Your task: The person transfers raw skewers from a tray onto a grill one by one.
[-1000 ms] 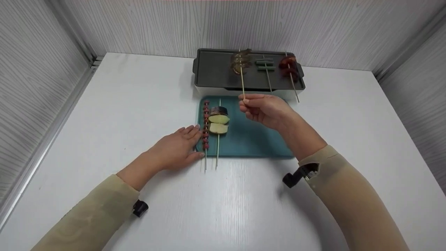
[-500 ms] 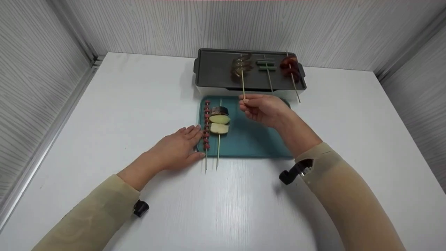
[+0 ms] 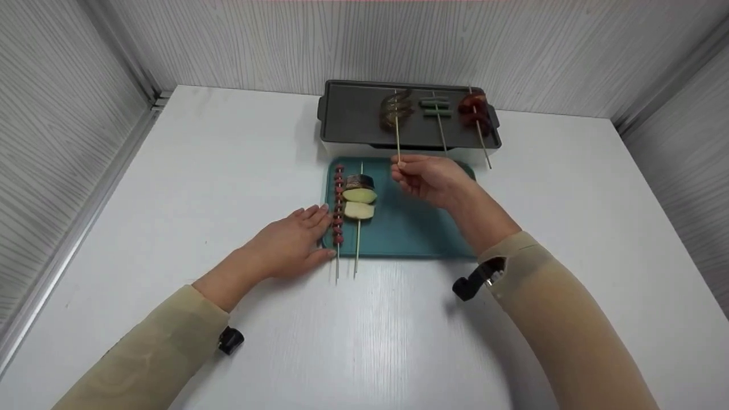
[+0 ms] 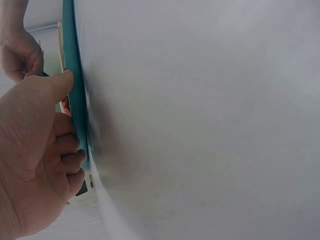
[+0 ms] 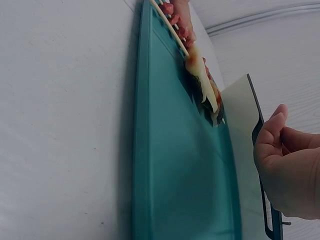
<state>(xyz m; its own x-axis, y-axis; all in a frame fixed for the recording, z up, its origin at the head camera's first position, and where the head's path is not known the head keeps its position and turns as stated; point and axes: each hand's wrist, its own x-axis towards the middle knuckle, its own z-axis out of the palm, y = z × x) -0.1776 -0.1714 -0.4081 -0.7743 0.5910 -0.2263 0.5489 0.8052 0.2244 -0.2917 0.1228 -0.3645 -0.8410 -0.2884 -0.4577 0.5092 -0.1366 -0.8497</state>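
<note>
My right hand (image 3: 427, 177) pinches the near end of a bamboo skewer (image 3: 397, 142) between thumb and fingertips. Its curled, translucent brown pieces (image 3: 394, 109), shrimp-like in shape, lie over the dark griddle plate (image 3: 350, 117). My left hand (image 3: 290, 242) rests against the left rim of a teal tray (image 3: 421, 242), fingers and thumb extended. In the left wrist view, the left thumb (image 4: 62, 86) touches the tray's edge (image 4: 77, 100). On the tray, beside those fingers, lie a skewer of small red pieces (image 3: 338, 205) and one with thick pale and dark-skinned slices (image 3: 359, 196).
A skewer with green pieces (image 3: 435, 108) and another with glossy red pieces (image 3: 474, 111) lie on the griddle's right half. The griddle stands behind the tray, close to the wood-grain back wall (image 3: 256, 45). White tabletop (image 3: 364, 336) surrounds both.
The far end of the skewer with brown pieces has come down toward the griddle plate. My right forearm has shifted slightly left, its hand still pinching the stick. The left hand stays put.
</note>
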